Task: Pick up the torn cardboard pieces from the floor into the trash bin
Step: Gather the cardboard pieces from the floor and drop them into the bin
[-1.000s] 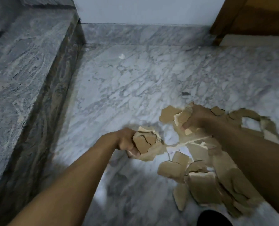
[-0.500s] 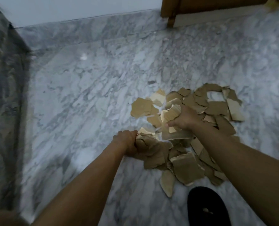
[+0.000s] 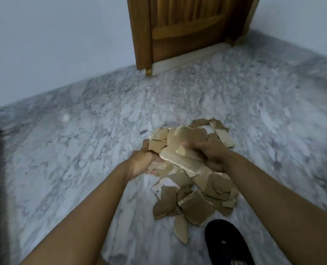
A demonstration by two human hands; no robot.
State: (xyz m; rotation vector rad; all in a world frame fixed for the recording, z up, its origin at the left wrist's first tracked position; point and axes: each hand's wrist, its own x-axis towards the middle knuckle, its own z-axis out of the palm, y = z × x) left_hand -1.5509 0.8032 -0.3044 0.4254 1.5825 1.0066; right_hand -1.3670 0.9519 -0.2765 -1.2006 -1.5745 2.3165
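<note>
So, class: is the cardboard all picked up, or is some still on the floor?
Only partly. The left hand and right hand grip a bundle, but a pile of torn pieces lies on the marble floor beneath.

And they come together! The left hand and the right hand, a second ago apart with a fistful each, now squeeze one joined bundle of torn brown cardboard pieces between them, beyond the black slipper. The view has swung too: the slipper shows far more, and a brown wooden door has come in well beyond it.
</note>
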